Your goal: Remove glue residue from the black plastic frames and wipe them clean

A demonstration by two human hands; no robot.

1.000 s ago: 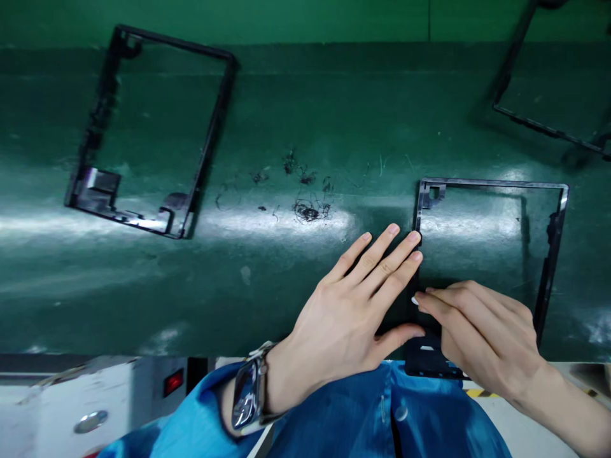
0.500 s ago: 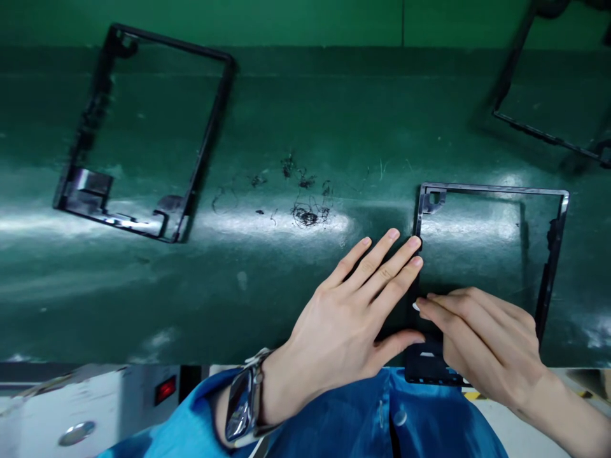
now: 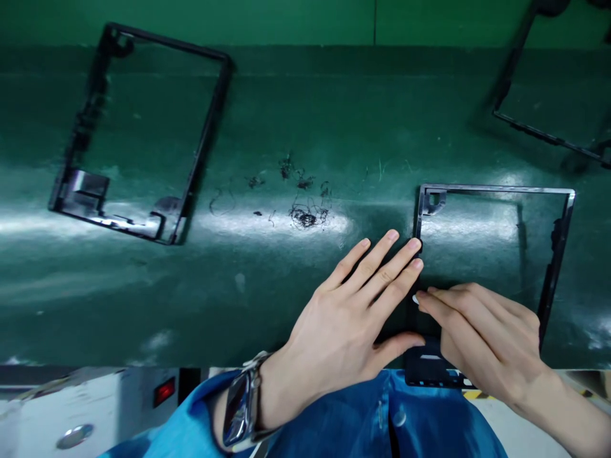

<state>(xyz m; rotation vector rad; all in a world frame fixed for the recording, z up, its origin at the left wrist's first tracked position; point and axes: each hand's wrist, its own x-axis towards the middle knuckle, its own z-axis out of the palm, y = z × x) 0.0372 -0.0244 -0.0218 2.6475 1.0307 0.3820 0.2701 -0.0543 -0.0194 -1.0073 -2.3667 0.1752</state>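
A thin rectangular black plastic frame [image 3: 496, 188] lies at the right, its near end reaching the table's front edge. My left hand [image 3: 351, 312] is spread flat, with its longer fingertips resting on the frame's left rail and the thumb stretched towards the near corner. Above that same rail, my right hand [image 3: 487, 331] is closed in a pinch. A small white piece [image 3: 415, 298] shows at its fingertips; most of it is hidden, so its kind cannot be told. My right hand also covers part of the frame's near end.
A second black frame [image 3: 203, 149] lies at the left, and part of a third [image 3: 548, 135] shows at the upper right. Dark curly shavings [image 3: 305, 216] are scattered on the green tabletop [image 3: 286, 108]. Below the front edge stands a white box [image 3: 102, 401] with a red switch.
My right hand and the white piece have shifted slightly away from me along the left rail. My left hand keeps its place on the frame. The view has shifted a little.
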